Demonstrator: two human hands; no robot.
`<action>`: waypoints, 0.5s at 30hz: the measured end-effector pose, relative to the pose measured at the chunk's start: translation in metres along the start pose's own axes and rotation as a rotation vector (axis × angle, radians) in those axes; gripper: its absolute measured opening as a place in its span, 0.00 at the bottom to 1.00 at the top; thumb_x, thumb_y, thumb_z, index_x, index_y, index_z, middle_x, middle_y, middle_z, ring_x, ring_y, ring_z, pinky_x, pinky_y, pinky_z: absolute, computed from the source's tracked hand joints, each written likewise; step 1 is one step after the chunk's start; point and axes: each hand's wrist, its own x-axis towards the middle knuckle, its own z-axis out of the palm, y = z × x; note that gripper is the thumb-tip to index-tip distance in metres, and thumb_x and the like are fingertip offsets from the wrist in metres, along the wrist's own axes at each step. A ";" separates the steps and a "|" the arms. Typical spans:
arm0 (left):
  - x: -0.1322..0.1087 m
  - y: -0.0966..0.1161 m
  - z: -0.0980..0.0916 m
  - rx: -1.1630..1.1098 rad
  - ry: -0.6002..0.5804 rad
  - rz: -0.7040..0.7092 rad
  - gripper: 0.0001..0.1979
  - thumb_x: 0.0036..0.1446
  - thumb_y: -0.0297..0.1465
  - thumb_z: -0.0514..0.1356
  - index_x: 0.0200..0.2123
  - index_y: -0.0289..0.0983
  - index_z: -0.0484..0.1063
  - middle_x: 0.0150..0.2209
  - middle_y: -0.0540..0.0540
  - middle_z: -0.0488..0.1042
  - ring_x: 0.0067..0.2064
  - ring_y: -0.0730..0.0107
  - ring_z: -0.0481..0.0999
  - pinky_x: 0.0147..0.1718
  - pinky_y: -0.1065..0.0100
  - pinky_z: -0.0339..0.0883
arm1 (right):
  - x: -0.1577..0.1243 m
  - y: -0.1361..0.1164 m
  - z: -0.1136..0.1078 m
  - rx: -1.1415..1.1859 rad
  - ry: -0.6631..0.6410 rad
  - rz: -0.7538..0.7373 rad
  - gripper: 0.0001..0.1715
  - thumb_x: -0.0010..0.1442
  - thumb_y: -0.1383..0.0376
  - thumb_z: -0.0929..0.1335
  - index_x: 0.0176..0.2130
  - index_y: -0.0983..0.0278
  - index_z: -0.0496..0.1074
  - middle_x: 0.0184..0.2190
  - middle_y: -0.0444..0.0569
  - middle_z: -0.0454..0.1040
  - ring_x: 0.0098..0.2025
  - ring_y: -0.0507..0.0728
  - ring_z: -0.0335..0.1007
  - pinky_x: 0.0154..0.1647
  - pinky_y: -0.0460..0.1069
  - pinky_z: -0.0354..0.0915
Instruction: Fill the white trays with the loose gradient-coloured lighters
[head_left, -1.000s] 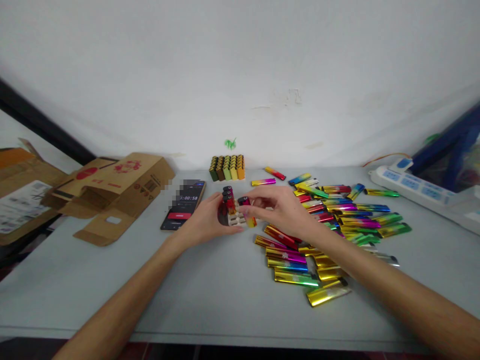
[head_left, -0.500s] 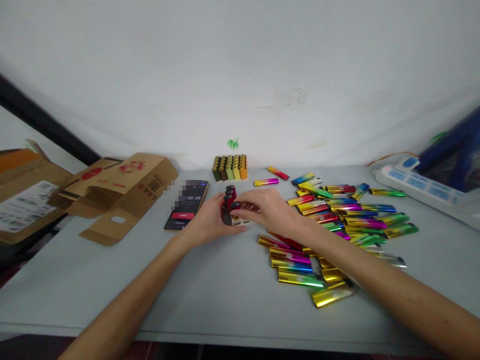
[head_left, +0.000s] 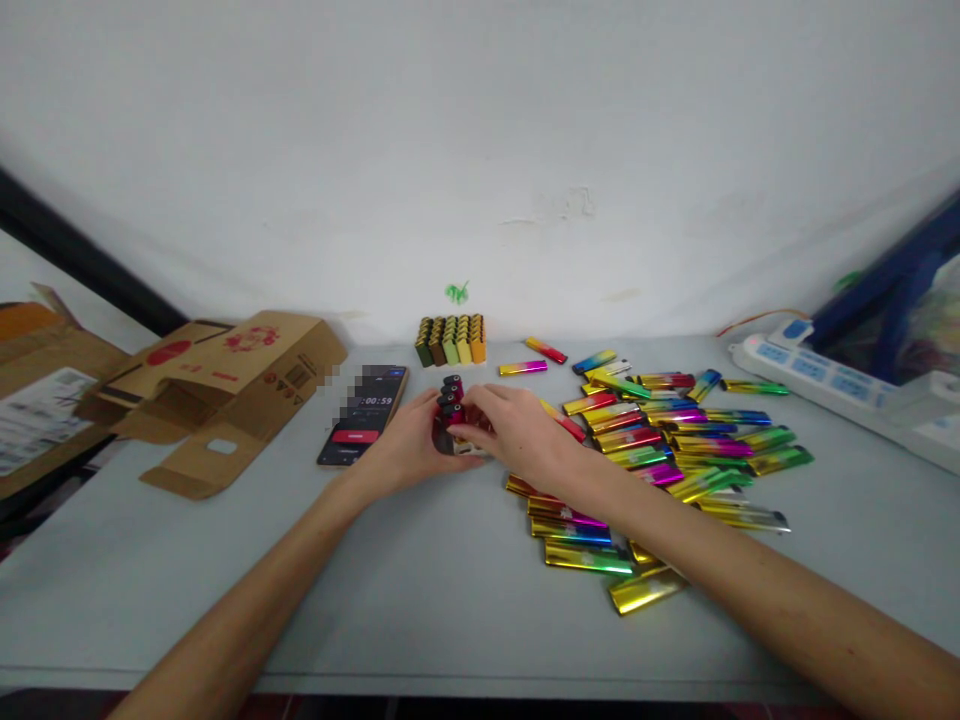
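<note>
Near the middle of the table, several dark red lighters (head_left: 451, 395) with black tops stand upright in a small holder, mostly hidden by my fingers. Curled round its left side is my left hand (head_left: 405, 440), thumb along the front. My right hand (head_left: 510, 425) closes from the right, its fingertips pressed together at the front lighter. Loose metallic lighters (head_left: 630, 438) in gold, pink, blue, green and red lie in a pile under and beyond my right forearm. Behind my hands, a block of upright lighters (head_left: 452, 340) in green, brown, yellow and orange rows stands by the wall.
A phone (head_left: 364, 415) showing a timer lies left of my hands. Farther left are an opened cardboard box (head_left: 259, 370) and a larger carton (head_left: 45, 400) with a label. A white power strip (head_left: 832, 375) sits at the right, near the white wall (head_left: 450, 150).
My right hand has moved slightly closer to the holder, and the front lighter now sits in line with the others. The whole view has shifted a little.
</note>
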 end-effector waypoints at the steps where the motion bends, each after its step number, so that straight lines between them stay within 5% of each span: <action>1: 0.000 0.000 0.000 0.003 -0.003 -0.001 0.26 0.49 0.51 0.76 0.45 0.40 0.82 0.50 0.41 0.81 0.51 0.45 0.81 0.58 0.51 0.77 | 0.001 0.001 0.000 0.014 -0.007 -0.007 0.09 0.74 0.60 0.73 0.44 0.64 0.77 0.38 0.52 0.81 0.34 0.56 0.70 0.35 0.50 0.58; 9: 0.000 0.002 -0.001 0.003 0.000 -0.031 0.25 0.49 0.52 0.74 0.40 0.39 0.80 0.46 0.41 0.81 0.47 0.48 0.81 0.52 0.52 0.78 | 0.001 0.004 -0.006 -0.064 -0.083 -0.011 0.14 0.74 0.58 0.73 0.39 0.66 0.79 0.34 0.51 0.80 0.33 0.55 0.69 0.34 0.50 0.55; 15: 0.000 0.001 -0.001 0.008 -0.008 -0.080 0.31 0.45 0.52 0.77 0.46 0.38 0.78 0.47 0.40 0.82 0.47 0.46 0.82 0.51 0.52 0.78 | 0.008 0.022 -0.037 0.103 -0.134 -0.012 0.16 0.72 0.55 0.75 0.38 0.64 0.81 0.34 0.49 0.84 0.34 0.55 0.75 0.37 0.49 0.63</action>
